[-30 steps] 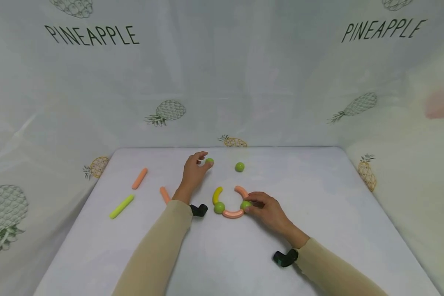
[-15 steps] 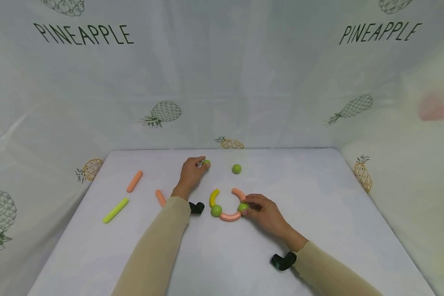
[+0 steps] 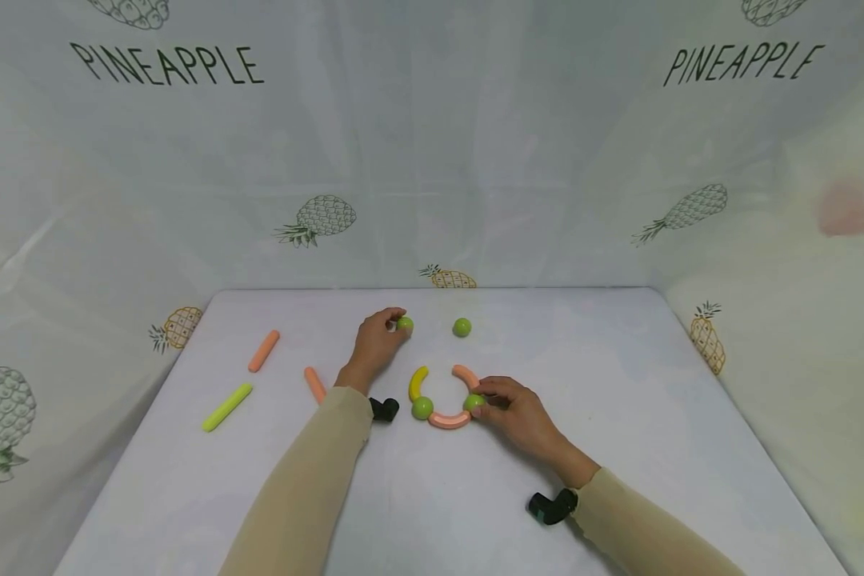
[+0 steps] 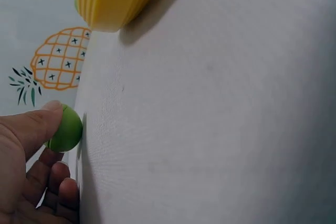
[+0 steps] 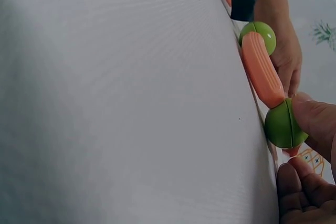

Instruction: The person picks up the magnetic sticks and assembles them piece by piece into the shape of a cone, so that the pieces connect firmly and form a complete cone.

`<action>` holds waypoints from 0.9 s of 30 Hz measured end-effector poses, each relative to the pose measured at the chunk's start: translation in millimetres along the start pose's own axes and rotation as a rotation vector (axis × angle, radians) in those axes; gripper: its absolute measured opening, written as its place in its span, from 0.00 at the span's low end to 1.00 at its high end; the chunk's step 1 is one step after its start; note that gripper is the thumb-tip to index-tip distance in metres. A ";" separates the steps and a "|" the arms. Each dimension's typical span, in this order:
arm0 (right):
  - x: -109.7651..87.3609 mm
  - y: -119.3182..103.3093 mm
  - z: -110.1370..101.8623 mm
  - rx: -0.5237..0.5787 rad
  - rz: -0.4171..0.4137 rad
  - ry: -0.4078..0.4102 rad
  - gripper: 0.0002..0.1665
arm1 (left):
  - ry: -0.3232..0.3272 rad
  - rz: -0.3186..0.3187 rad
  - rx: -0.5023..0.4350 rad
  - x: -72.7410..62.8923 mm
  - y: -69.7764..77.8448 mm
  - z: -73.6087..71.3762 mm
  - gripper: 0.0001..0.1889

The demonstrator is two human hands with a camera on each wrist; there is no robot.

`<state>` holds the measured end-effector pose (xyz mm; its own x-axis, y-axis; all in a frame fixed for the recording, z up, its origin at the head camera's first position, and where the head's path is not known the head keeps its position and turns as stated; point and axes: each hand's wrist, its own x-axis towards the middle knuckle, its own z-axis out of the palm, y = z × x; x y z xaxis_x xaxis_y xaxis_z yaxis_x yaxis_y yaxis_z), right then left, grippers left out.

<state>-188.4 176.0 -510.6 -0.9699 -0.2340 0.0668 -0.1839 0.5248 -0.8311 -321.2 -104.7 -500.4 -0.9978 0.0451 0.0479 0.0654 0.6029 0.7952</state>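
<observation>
My left hand (image 3: 377,344) pinches a green ball (image 3: 405,324) between thumb and fingers near the table's far side; in the left wrist view, this ball (image 4: 69,130) shows a seam. My right hand (image 3: 522,412) holds another green ball (image 3: 474,402) with thumb and fingertips. That ball sits between two curved orange pieces, one on the near side (image 3: 450,421) and one going away from me (image 3: 466,376). A third green ball (image 3: 422,408) joins the near piece's left end, with a yellow curved piece (image 3: 418,383) beyond it. Together they form a ring with its far side open.
A loose green ball (image 3: 462,327) lies beyond the ring. On the left of the white table (image 3: 619,384) lie an orange stick (image 3: 264,351), a yellow-green stick (image 3: 227,407) and another orange stick (image 3: 314,385), partly behind my left sleeve. A pineapple-print cloth (image 3: 432,160) stands behind the table.
My left hand has brought its green ball slightly toward me. My right hand stays on its ball in the ring. The head view has shifted a little.
</observation>
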 end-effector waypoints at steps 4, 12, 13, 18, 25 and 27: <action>-0.5 -0.2 0.1 0.004 0.004 0.002 0.18 | -0.009 -0.006 0.059 -0.5 0.0 -0.6 0.22; -0.4 0.3 0.8 0.016 -0.013 0.005 0.19 | -0.010 -0.006 0.026 -6.9 0.8 -2.9 0.21; -0.6 0.6 1.1 0.014 -0.016 0.005 0.19 | -0.016 -0.003 0.020 -8.9 1.9 -2.8 0.21; -0.7 0.6 1.7 0.003 -0.024 0.011 0.18 | -0.048 0.021 -0.018 -24.6 13.2 0.7 0.21; 0.3 -0.3 0.8 0.007 -0.005 0.010 0.19 | -0.115 0.061 -0.040 -43.0 19.7 13.0 0.20; 0.5 -0.7 1.1 0.009 0.001 0.002 0.19 | -0.125 0.074 -0.037 -45.7 19.8 16.4 0.20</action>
<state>-188.6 174.6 -510.6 -0.9705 -0.2317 0.0671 -0.1814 0.5177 -0.8362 -274.2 -81.8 -496.8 -0.9815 0.1883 0.0337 0.1362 0.5644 0.8142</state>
